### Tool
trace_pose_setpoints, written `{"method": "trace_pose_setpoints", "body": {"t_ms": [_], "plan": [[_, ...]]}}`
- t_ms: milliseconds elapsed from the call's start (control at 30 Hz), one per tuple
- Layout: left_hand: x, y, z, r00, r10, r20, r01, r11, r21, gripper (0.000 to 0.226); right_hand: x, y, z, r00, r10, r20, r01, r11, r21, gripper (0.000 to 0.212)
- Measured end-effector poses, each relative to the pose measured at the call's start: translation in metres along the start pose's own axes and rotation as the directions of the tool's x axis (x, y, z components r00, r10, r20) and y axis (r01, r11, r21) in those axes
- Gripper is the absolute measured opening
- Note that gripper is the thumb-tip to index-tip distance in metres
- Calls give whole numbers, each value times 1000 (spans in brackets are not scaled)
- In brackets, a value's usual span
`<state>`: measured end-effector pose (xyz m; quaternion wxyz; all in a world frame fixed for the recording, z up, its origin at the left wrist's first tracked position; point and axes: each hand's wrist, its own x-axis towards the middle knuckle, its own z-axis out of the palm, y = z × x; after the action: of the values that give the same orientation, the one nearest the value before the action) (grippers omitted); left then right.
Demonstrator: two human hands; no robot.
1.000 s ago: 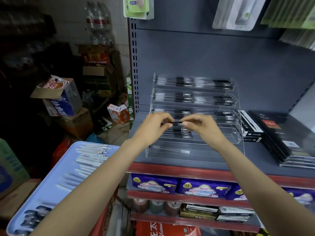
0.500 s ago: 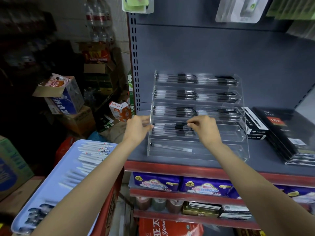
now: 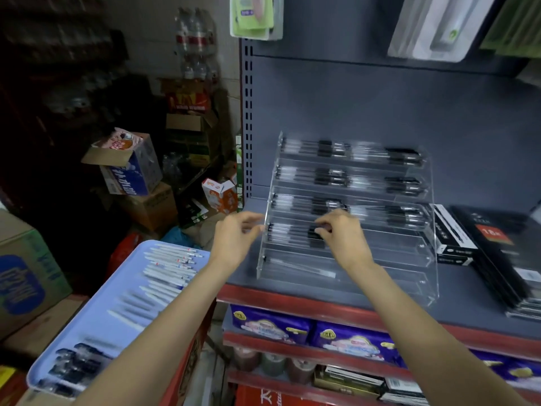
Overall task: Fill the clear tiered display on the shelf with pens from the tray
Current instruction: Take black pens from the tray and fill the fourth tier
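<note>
We settle the pens [image 3: 295,234] flat in the fourth tier of the display [image 3: 348,218] near the shelf's [image 3: 468,300] front edge. Right hand [image 3: 345,238] fingers pinch them; left hand [image 3: 234,238] fingers hang loose, holding nothing. More wait in the tray [image 3: 96,312].

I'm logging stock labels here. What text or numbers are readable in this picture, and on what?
"18K": red label on the black pad stack right of the clear tiered display.
Blue carton, lower-shelf purple packs, red-and-yellow box, hanging green package: print too blurred to read.
</note>
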<state>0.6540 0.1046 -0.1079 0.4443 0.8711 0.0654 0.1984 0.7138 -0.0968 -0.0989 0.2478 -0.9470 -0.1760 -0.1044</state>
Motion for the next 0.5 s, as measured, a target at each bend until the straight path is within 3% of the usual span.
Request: {"method": "trace_pose_setpoints", "body": {"t_ms": [100, 233, 500], "plan": [[-10, 0, -15, 999, 27, -29, -27, 1000, 13, 26, -8, -27, 2, 997, -58, -45, 65, 983, 171, 18], [-38, -16, -48, 997, 53, 56, -55, 998, 38, 26, -30, -77, 15, 991, -130, -11, 127, 946, 300, 18], [-94, -138, -151, 990, -111, 90, 90, 974, 208, 21, -72, -186, 115, 944, -176, 280, 75, 938, 339, 24]]}}
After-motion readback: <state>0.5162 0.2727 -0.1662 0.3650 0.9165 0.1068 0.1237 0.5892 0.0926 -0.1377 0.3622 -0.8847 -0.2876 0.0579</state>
